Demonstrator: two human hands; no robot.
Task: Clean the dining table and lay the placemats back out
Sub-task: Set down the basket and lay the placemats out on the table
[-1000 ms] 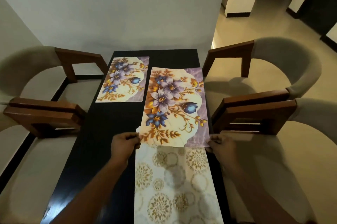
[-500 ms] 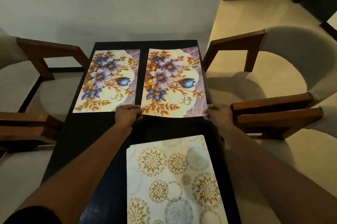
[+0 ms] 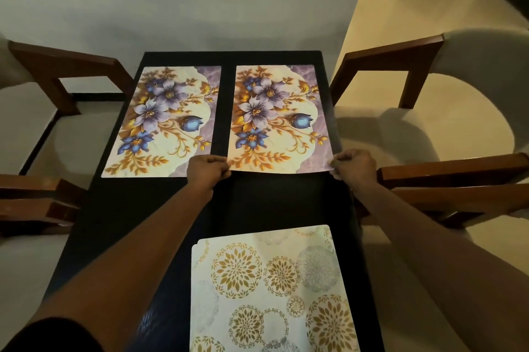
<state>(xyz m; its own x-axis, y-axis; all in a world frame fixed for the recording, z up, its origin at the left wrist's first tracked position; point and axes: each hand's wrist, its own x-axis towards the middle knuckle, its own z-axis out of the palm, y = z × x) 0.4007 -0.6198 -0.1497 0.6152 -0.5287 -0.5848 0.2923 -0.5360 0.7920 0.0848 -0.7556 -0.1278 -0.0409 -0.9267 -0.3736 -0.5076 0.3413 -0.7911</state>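
The person was laying a flower mat [image 3: 279, 119] down on the dark bench [image 3: 120, 223]. The left hand [image 3: 207, 170] pinched the mat's near left corner. The right hand [image 3: 353, 165] pinched its near right corner. The fingers [image 3: 339, 161] of both hands were curled tight on the mat's edge.

This mat lay on the far right part of the bench. Just beside it, on the far left, lay a second flower mat [image 3: 166, 122], with a thin dark gap between them. Their edges looked lined up. I could not tell if the near edge was fully flat.

A gold circle mat [image 3: 272, 288] lay close to the person, on the right side.

I think this mat was almost placed. The next move would be to let go gently, so the mat does not slide, then deal with the gold circle mat.
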